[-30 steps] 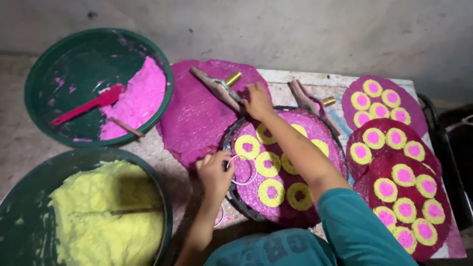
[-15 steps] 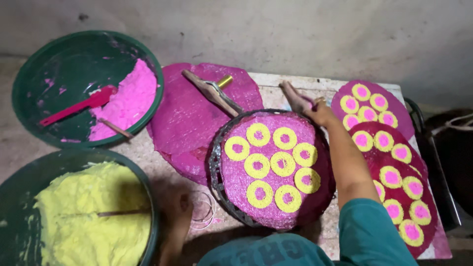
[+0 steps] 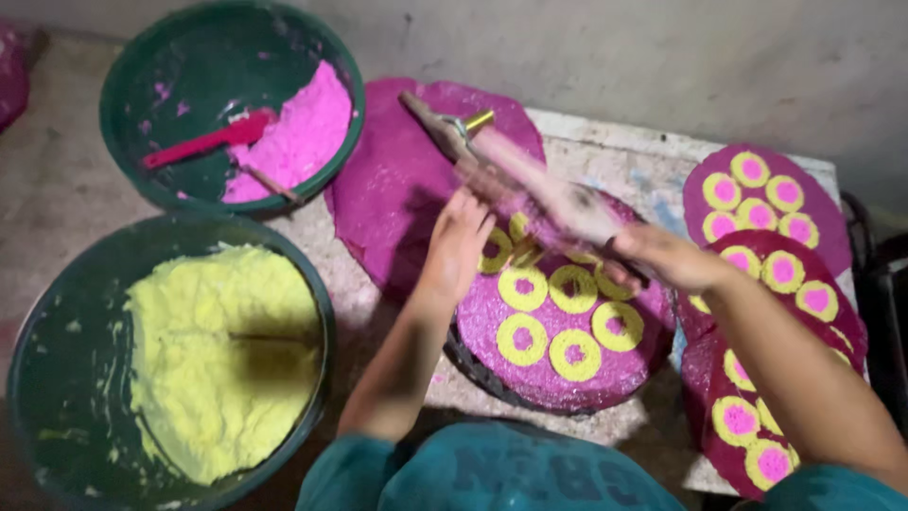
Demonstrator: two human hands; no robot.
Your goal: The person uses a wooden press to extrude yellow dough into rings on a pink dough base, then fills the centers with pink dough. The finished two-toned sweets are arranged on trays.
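Note:
A round pink disc (image 3: 544,364) with several yellow rings with pink centres lies on a dark round tray (image 3: 470,362) in front of me. My left hand (image 3: 459,241) rests with its fingers on the disc's upper left edge and holds nothing. My right hand (image 3: 662,257) grips a long wooden brush-like tool (image 3: 553,194), blurred by motion and slanting over the back of the disc. A second wooden tool (image 3: 430,118) lies on a plain magenta disc (image 3: 397,203) behind.
A green bowl (image 3: 151,85) at the back left holds pink paste (image 3: 303,128) and a red spatula (image 3: 203,139). A larger green bowl (image 3: 57,360) of yellow paste (image 3: 218,350) stands at my left. Patterned discs (image 3: 785,274) are stacked at the right, near the table edge.
My right hand reached to the back right, took the wooden tool and swung it over the ringed disc. My left hand left the disc's near left side and came back to its upper left edge.

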